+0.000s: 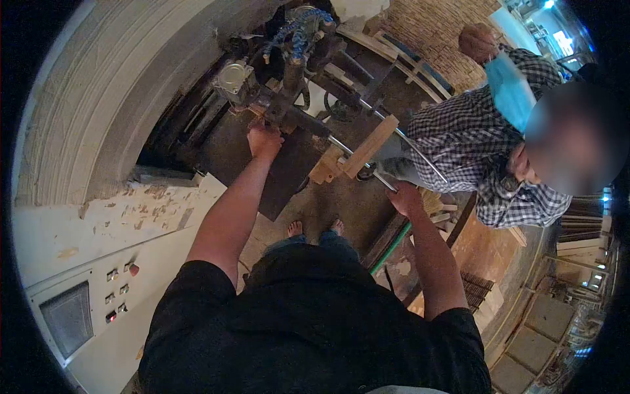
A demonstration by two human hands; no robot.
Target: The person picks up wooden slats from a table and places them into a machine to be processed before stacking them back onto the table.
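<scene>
Dark metal machine with blue coiled hoses (292,75) ahead (person in black-and-white checked shirt (453,128) at right), its straight light-brown wooden bar (371,146) crossing a round silver metal rod (382,179). Right hand (407,199) curled around the rod's outer end, near the bar; left hand (264,140) up against the machine, fingers partly hidden, can't tell the grip.

head view | head-worn | faces forward and down | near left hand (264,141), right hand (406,198)
</scene>
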